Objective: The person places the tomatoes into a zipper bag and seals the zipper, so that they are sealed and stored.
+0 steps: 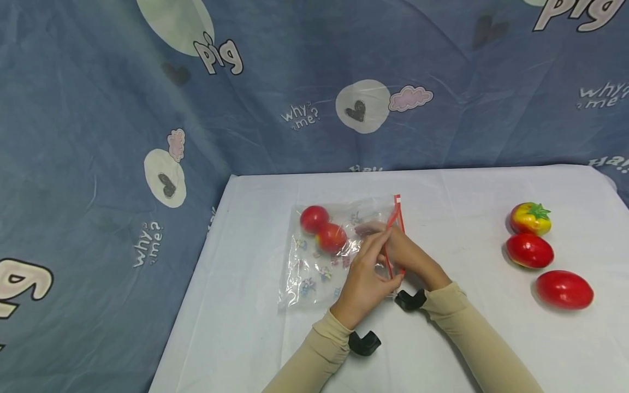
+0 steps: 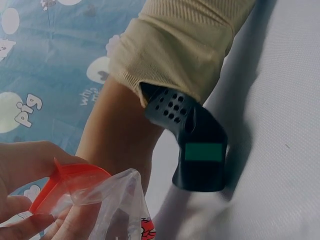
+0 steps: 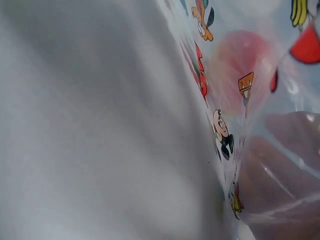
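A clear zip bag (image 1: 307, 273) with cartoon prints and a red zip edge lies flat on the white table. Two round, glossy red fruits (image 1: 331, 238) sit inside, near its far left part. My left hand (image 1: 366, 281) pinches the red zip edge (image 2: 47, 192) at the mouth, thumb and fingers on the plastic. Through that mouth reaches my right hand (image 1: 400, 248), its fingers extended inside the bag and a little right of the fruits. In the right wrist view those fingers (image 3: 280, 180) show blurred through the plastic.
To the right on the table are a yellow-red fruit with a green leafy top (image 1: 530, 218), an oval red fruit (image 1: 529, 250) close below it, and a larger oval red fruit (image 1: 564, 290) nearer. Behind the table (image 1: 236, 273) hangs a blue printed cloth (image 1: 275, 65).
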Demonstrator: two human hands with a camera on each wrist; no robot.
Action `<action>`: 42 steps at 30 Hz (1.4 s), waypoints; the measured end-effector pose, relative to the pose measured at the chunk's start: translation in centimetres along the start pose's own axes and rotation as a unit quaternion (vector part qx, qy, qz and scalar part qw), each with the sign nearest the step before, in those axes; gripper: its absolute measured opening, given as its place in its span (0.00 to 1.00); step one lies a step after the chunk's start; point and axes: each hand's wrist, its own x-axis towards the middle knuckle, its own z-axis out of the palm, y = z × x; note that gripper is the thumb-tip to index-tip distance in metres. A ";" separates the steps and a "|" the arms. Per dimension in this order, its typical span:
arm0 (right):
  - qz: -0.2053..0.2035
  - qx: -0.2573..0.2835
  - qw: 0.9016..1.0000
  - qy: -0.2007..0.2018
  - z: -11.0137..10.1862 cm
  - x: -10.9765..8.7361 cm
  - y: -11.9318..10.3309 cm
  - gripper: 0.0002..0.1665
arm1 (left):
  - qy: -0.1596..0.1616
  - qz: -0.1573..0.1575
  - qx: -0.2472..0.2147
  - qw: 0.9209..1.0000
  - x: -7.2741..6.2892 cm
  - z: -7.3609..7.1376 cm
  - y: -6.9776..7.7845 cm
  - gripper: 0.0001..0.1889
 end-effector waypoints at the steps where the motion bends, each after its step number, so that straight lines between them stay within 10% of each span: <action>1: 0.002 0.002 1.000 -0.002 0.0 -0.1 0.0 0.25 | 0.000 0.000 -0.002 1.000 0.0 0.0 0.0 0.47; 15: 0.042 0.053 0.998 0.006 -0.8 -1.1 0.2 0.25 | 0.002 0.010 0.021 1.000 0.0 -0.2 -0.1 0.47; 42: -0.028 0.043 0.994 0.100 -3.5 -3.4 2.4 0.18 | 0.007 0.008 0.018 1.000 0.0 -0.2 -0.1 0.47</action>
